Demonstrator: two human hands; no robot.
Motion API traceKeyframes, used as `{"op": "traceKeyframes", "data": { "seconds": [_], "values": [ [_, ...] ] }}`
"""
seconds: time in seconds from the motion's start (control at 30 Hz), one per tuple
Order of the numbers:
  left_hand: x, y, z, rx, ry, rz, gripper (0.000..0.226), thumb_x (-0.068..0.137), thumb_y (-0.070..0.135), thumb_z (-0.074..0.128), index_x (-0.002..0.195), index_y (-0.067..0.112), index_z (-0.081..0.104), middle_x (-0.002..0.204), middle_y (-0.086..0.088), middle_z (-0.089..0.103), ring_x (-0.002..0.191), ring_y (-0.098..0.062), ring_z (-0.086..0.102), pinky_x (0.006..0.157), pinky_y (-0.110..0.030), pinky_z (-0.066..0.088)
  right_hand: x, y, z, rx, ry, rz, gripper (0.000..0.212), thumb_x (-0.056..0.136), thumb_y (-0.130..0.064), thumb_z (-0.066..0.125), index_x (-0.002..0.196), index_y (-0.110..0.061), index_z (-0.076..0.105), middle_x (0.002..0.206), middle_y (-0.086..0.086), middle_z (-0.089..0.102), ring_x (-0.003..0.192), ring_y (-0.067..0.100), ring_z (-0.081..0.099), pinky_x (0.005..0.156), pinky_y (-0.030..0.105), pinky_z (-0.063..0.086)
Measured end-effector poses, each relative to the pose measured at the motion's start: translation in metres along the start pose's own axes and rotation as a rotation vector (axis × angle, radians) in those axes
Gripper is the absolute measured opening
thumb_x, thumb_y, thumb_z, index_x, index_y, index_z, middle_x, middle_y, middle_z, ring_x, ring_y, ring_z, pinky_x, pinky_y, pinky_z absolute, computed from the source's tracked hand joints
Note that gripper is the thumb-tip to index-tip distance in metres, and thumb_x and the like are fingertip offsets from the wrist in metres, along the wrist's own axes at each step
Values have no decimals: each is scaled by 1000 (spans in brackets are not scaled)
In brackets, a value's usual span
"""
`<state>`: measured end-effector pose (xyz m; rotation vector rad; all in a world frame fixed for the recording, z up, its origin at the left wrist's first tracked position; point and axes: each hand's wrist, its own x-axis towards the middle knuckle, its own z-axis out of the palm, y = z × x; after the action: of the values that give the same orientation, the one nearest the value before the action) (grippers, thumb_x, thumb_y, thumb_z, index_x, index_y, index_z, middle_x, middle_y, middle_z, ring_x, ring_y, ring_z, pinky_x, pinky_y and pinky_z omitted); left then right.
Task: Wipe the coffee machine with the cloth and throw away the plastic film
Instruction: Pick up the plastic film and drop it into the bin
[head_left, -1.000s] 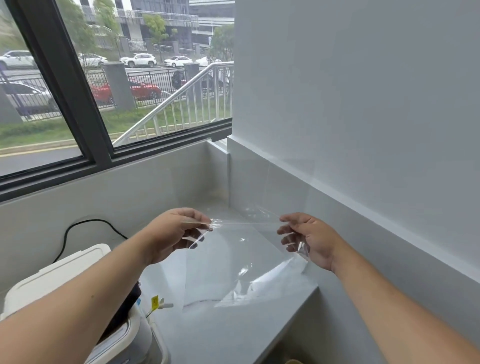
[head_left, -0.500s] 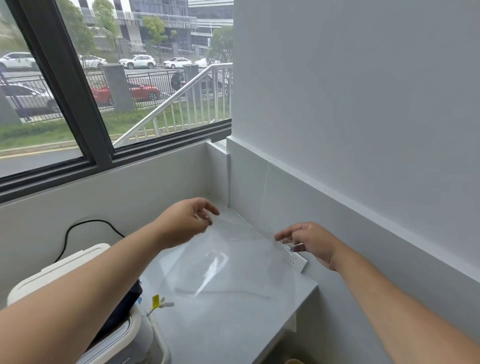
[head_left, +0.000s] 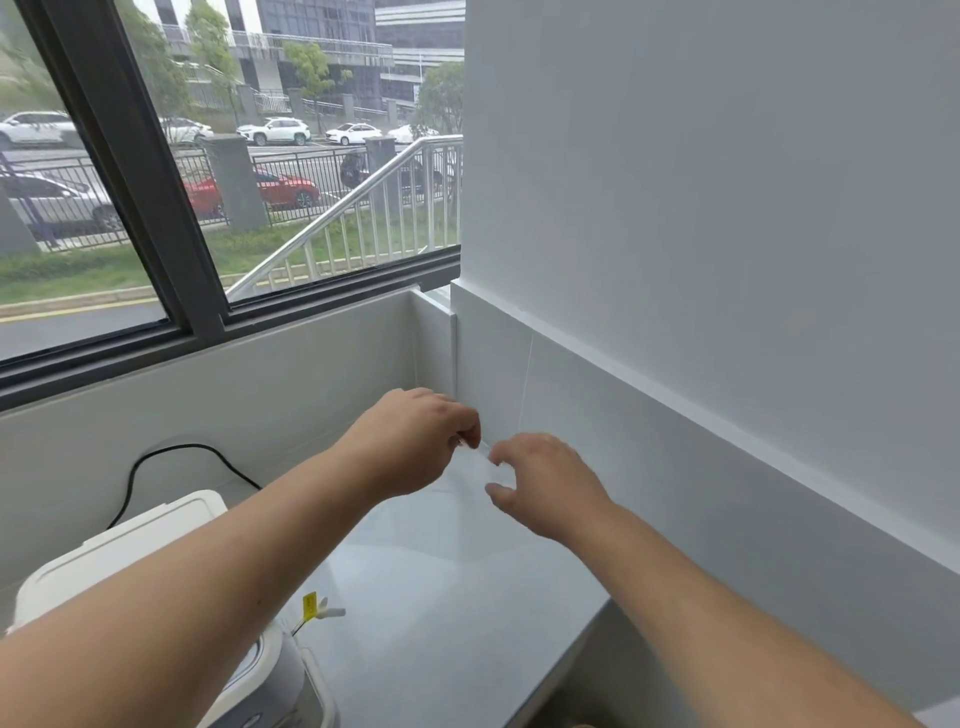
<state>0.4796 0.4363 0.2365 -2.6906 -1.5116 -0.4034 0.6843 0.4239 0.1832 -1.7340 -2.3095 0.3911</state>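
- Since half a second ago, your hands have closed together above the pale grey stone counter (head_left: 447, 618).
- Left of your left arm sits the white plastic coffee machine (head_left: 130, 551).
- Your left hand (head_left: 415, 441) pinches the clear plastic film (head_left: 467, 470).
- Your right hand (head_left: 550, 483) half-curls on the film's other edge.

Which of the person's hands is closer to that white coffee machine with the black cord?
Left. The left hand is just right of the coffee machine; the right hand is farther right.
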Motion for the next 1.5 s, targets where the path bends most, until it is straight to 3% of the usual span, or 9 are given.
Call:
{"op": "traceKeyframes", "data": {
  "seconds": [0.1,0.23,0.4,0.53,0.73,0.87,1.2,1.4,1.5],
  "values": [
    [-4,-1,0,42,220,-71,38,96,27,64,133,34,61,130,8,69,121,-24,61,100,-41,48,-1,-11,-2,260,-11,79,13,94,-32,58,92,-26,69,90,-7,71,86,20,66,79,42,59],
    [-21,-11,6,-159,323,-401,88,84,41,79,158,27,34,165,-3,36,149,-29,37,122,-48,32,-1,-12,-5,888,-79,194,6,99,-15,60,96,-11,64,108,10,77,69,27,74,58,37,59],
    [-38,-17,22,-817,117,-836,117,75,59,87,164,26,20,169,-8,32,152,-31,36,122,-49,34,-9,-3,-21,1466,-69,278,20,103,-12,53,94,-14,70,97,8,76,64,34,73,53,34,56],
    [-45,-14,28,-1408,-236,-954,88,68,66,86,143,27,62,127,3,70,116,-21,65,101,-41,50,-13,9,-27,1651,-177,253,40,97,-18,46,62,-23,66,89,2,74,54,24,62,57,32,49],
    [-45,-4,38,-1676,-350,-819,21,96,20,70,116,16,77,93,-2,76,69,-17,68,75,-31,55,-21,29,-24,1576,-185,321,32,98,-23,51,72,-21,71,82,2,74,54,23,61,47,27,46],
    [-41,3,37,-1432,-201,-820,23,102,8,57,112,18,75,67,0,66,43,-11,46,46,-22,45,-30,39,-13,1368,-149,410,23,94,-19,58,113,-8,66,85,14,72,53,23,51,50,30,42],
    [-44,12,34,-1487,-172,-753,20,92,7,63,94,18,80,94,-4,76,63,-14,70,64,-29,54,-70,47,-19,1350,19,430,31,97,8,56,97,-13,79,74,16,67,56,24,53,54,30,42],
    [-42,29,30,-1457,-325,-581,45,86,53,57,98,19,84,106,1,82,79,-20,74,72,-34,55,-112,40,-33,857,71,384,46,87,8,47,91,-17,85,99,6,81,78,16,67,72,29,56],
    [-46,52,42,-1202,-235,-463,18,85,22,70,97,30,80,95,1,78,67,-15,72,60,-29,57,-136,35,-32,782,89,441,33,85,-10,57,97,-24,85,108,1,80,90,12,69,73,22,55]
  ]
}}
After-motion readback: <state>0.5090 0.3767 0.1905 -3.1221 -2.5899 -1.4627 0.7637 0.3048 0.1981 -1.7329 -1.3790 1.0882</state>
